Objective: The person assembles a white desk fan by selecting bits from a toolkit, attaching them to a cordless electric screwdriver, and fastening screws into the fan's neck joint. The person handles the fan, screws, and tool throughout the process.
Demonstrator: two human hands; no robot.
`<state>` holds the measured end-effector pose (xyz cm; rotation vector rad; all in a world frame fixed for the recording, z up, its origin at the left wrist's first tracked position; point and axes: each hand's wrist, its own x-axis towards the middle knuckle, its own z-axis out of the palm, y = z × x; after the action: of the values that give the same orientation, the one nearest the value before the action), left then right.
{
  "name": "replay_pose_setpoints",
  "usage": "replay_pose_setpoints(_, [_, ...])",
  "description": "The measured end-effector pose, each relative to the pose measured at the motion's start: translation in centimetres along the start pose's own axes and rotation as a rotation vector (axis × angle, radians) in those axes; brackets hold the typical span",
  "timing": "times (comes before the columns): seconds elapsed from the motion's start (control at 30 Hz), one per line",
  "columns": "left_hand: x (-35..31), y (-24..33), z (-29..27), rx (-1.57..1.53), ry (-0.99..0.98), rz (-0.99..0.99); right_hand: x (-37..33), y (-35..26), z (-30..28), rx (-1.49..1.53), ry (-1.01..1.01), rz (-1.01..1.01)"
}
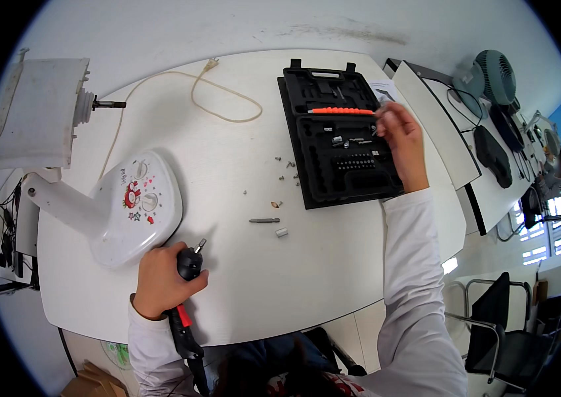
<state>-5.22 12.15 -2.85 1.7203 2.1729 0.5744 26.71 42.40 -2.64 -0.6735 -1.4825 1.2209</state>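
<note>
Left hand (162, 280) grips one black-and-red plastic power screwdriver (189, 264), left of one slim grey metal bit (264, 220). Right hand (402, 139), curled, contents indeterminable, is over one open black plastic case (346, 188).

Left grip (168, 280) curled close in, right grip (402, 141) farther forward on extended arm (412, 255).

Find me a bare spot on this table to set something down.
The tabletop is bare between the silver cylinder and the right sleeve, and between the cord and black tool case. It's crowded around the loose screws, at the case by the right hand, and at left, where the left hand grips a power screwdriver beside the white base.
</note>
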Motion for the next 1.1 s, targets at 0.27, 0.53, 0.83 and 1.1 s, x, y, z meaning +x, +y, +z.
replay_pose_setpoints(0.27, [0.0,0.1,0.0,0.008,0.001,0.001,0.0,0.4,-2.7,0.546,-0.029,0.065])
replay_pose_setpoints(0.53, [-0.2,0.0,0.2,-0.002,0.015,-0.001,-0.3,-0.4,0.1,0.316,-0.105,0.157])
replay_pose_setpoints(0.83, [-0.1,-0.5,-0.1,0.029,0.015,0.099,-5.0,-1.1,9.2,-0.217,-0.338,-0.065])
replay_pose_setpoints(1.1, [-0.7,-0.8,0.2,0.044,-0.025,0.214,-13.8,-1.4,16.8,-0.105,-0.687,0.215])
